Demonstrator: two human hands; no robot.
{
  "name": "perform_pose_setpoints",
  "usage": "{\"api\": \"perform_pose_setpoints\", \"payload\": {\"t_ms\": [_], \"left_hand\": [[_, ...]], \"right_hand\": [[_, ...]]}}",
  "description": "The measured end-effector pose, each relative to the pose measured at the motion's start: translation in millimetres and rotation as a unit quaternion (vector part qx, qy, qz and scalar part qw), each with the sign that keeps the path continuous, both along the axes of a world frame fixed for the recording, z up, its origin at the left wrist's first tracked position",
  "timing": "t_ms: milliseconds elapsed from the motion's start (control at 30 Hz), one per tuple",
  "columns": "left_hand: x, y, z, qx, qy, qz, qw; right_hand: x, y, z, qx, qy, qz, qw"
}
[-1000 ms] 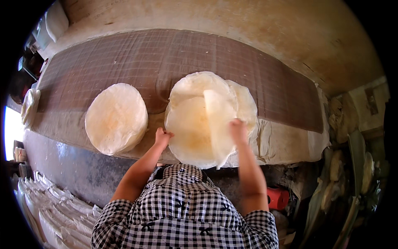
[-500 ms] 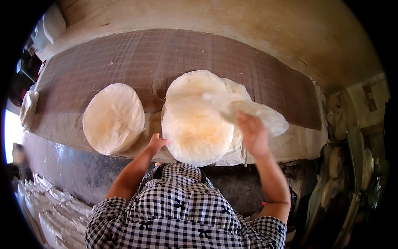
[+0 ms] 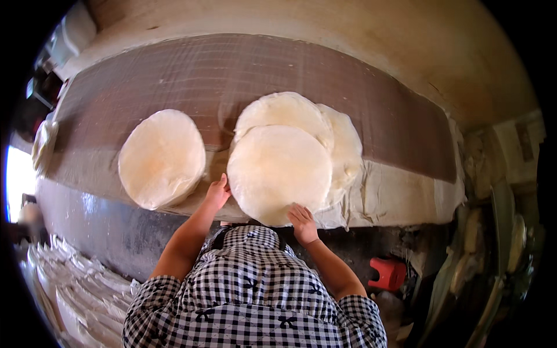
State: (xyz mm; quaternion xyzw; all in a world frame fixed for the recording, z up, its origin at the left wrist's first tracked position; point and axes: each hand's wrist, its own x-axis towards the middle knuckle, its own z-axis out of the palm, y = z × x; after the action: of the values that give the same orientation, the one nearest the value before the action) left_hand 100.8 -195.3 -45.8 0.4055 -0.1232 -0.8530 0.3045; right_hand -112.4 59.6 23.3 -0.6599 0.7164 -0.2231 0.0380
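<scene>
Pale, thin round sheets lie in overlapping stacks on the work table. The front sheet (image 3: 279,171) is nearest me, overlapping a back sheet (image 3: 284,113) and a right-hand sheet (image 3: 346,153). At the front sheet's left edge is my left hand (image 3: 217,194), its thumb raised apart from the fingers, the fingertips close against the edge. My right hand (image 3: 302,223) rests its outstretched fingers on the near edge of that same sheet. To the left sits a separate round stack (image 3: 162,159), touched by neither hand.
Brown cloth (image 3: 394,127) covers the far part of the table, with beige cloth (image 3: 400,194) along the front. A red stool (image 3: 389,274) stands low at the right. Whitish folded layers (image 3: 87,290) lie at lower left; a wall (image 3: 348,26) rises behind.
The loose sheet that my right hand was swinging over the right side is out of that hand. My right hand has come left and nearer to the front sheet's edge. The red stool shows more fully.
</scene>
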Motion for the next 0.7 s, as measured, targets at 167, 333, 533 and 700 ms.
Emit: {"api": "perform_pose_setpoints", "payload": {"t_ms": [167,333,533,700], "left_hand": [[-5.9,3.3,-23.4,-0.144,-0.191,-0.089,0.967],[-15.4,-2.1,-18.1,-0.198,-0.287,-0.162,0.923],[-18.8,1.1,1.4,-0.250,-0.338,-0.176,0.890],[-22.1,8.8,-2.0,-0.284,-0.356,-0.128,0.881]], "right_hand": [[-5.6,7.6,11.2,0.060,-0.028,0.001,0.998],[-65.2,-15.2,-30.6,-0.047,-0.112,-0.398,0.909],[-109.4,-32.9,-42.1,0.093,-0.294,-0.554,0.773],[-108.2,-28.7,-43.3,0.000,-0.356,-0.543,0.761]]}}
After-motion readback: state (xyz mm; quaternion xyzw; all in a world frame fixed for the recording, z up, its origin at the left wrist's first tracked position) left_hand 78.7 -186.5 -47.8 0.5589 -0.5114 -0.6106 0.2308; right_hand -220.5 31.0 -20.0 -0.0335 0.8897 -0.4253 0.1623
